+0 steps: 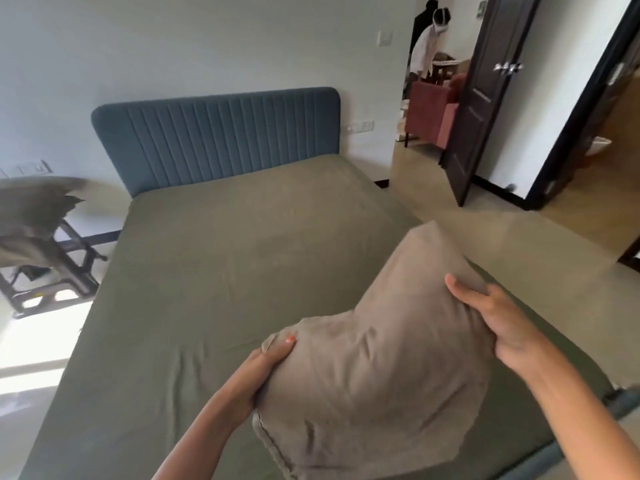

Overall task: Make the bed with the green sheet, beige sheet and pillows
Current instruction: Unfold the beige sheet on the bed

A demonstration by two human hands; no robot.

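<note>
A folded beige sheet (374, 362), soft and creased with a stitched hem showing at its near lower corner, is held up between both hands above the foot end of the bed. One corner of the bundle rises in a peak beyond the right hand (498, 320), which clamps its right edge, thumb lying on top and fingers wrapped behind the cloth. The left hand (263, 372) grips the lower left edge, thumb pressed flat on the fabric, the other fingers hidden beneath. Both forearms reach forward, bare.

Under and beyond the hands, one green sheet (214, 271) lies spread over the mattress, mostly smooth with slight wrinkles near the left hand. Past it stands the ribbed blue headboard (214, 140). Far left of the left hand, blurred grey-green pillows (34, 206) are piled on a dark stand (65, 271); their number is unclear. Beyond the right hand, a dark door (485, 98) stands open.
</note>
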